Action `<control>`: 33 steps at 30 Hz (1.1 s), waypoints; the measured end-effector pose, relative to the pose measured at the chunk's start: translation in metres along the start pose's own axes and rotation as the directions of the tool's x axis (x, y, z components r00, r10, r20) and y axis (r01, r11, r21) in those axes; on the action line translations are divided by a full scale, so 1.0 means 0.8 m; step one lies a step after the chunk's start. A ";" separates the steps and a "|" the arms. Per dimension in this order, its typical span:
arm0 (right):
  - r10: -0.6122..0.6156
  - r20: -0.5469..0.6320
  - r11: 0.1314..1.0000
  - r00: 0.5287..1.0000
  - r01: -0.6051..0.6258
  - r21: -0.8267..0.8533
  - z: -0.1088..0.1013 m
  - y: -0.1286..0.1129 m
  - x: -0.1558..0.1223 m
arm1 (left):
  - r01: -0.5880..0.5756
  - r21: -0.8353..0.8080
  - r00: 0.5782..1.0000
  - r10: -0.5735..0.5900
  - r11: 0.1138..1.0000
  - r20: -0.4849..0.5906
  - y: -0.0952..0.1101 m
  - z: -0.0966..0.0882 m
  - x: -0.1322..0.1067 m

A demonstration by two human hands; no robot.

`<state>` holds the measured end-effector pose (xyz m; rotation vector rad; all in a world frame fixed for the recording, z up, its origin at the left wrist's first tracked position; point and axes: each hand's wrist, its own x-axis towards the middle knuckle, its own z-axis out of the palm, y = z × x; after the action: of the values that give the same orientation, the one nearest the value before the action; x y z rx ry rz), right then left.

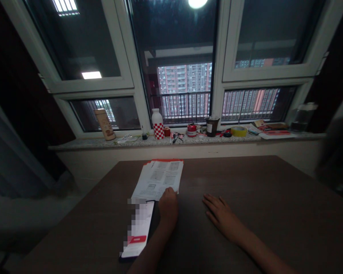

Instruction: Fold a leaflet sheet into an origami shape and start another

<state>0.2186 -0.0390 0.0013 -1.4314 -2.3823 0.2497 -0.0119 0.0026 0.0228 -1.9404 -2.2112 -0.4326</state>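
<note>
My left hand (168,207) is closed, its curled fingers over the lower right corner of a stack of printed papers (160,177). Whether the fingers pinch a sheet is hidden under the knuckles. An orange-red edge shows along the far side of the stack. Just left of my left wrist lies a smartphone (140,230), its screen lit and partly pixelated, with the top end close to the papers. My right hand (223,217) rests flat and open on the brown table (234,182), right of the papers, holding nothing.
Beyond the table runs a windowsill (131,143). On it stand a tan bottle (104,125), a red-and-white checkered bottle (157,125), a red jar (191,130), a dark cup (212,126), yellow tape (238,131) and a clear jug (302,117). A grey curtain (14,152) hangs at left.
</note>
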 end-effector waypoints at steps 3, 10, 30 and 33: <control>0.007 0.009 1.000 1.000 -0.007 0.002 0.000 0.000 0.000 | 0.023 -0.194 0.999 -0.031 0.981 -0.041 -0.004 0.003 0.001; 0.021 0.039 0.999 0.999 -0.022 0.040 0.000 0.007 0.004 | -0.009 -0.719 0.990 -0.096 0.695 -0.104 -0.004 0.019 0.005; 0.038 -0.172 0.995 0.984 -0.022 0.094 -0.013 0.007 0.015 | -0.226 -0.808 0.878 0.473 0.544 0.073 0.025 0.009 -0.031; 0.075 -0.178 0.990 0.981 -0.052 0.129 -0.013 0.011 0.018 | -0.309 -0.730 0.851 0.520 0.610 0.075 0.022 0.011 -0.033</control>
<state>0.2239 -0.0227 0.0109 -1.4106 -2.1400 0.2653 0.0099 -0.0176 0.0077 -2.9934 -1.7255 -1.0998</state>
